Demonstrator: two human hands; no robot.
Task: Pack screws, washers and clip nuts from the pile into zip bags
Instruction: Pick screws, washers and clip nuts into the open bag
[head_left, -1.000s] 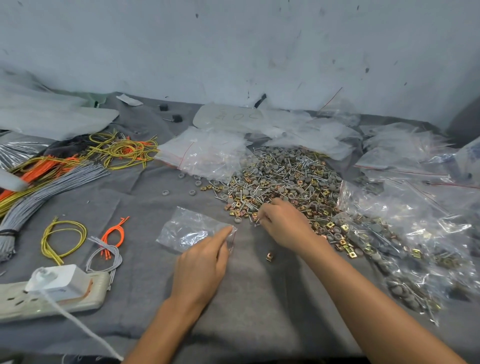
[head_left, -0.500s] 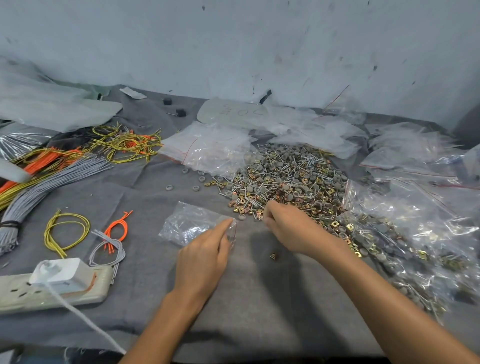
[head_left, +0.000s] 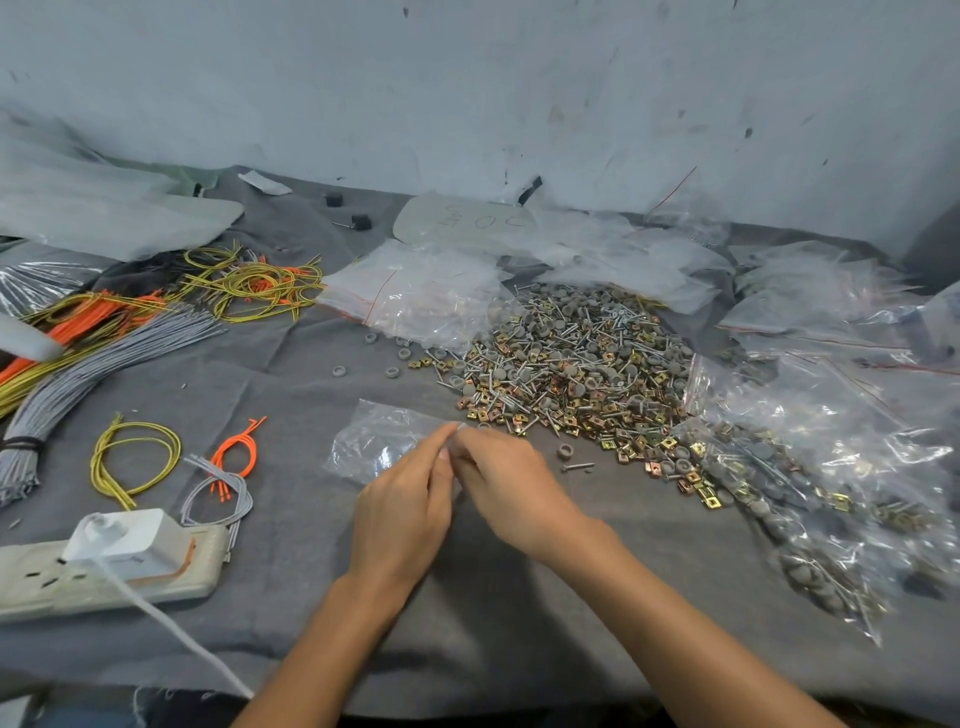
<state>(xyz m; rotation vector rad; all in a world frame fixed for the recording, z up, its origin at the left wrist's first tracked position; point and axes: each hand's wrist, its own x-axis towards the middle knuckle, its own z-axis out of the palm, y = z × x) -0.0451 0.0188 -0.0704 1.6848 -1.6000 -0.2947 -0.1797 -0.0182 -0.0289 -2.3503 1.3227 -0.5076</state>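
We are at the filling step. A small clear zip bag (head_left: 376, 441) lies flat on the grey cloth (head_left: 493, 597), just on the near-left side of the pile (head_left: 571, 358) of screws, grey washers and brass-coloured clip nuts, and both hands meet at its mouth. The left hand (head_left: 402, 512) reaches forward with its fingers nearly straight, thumb and forefinger pinching the bag's lip. The right hand (head_left: 511, 486) has its fingers curled against the same opening. Its tips are hidden, so we cannot tell whether they grip the other lip or carry pieces. The bag looks nearly empty to us. A loose washer (head_left: 564, 450) and a single screw (head_left: 576, 466) lie just beside the right hand, apart from the pile. Filled bags (head_left: 779, 499) are heaped to the right. Next, we judge, the mouth must be held apart while the right hand feeds hardware in without spilling.
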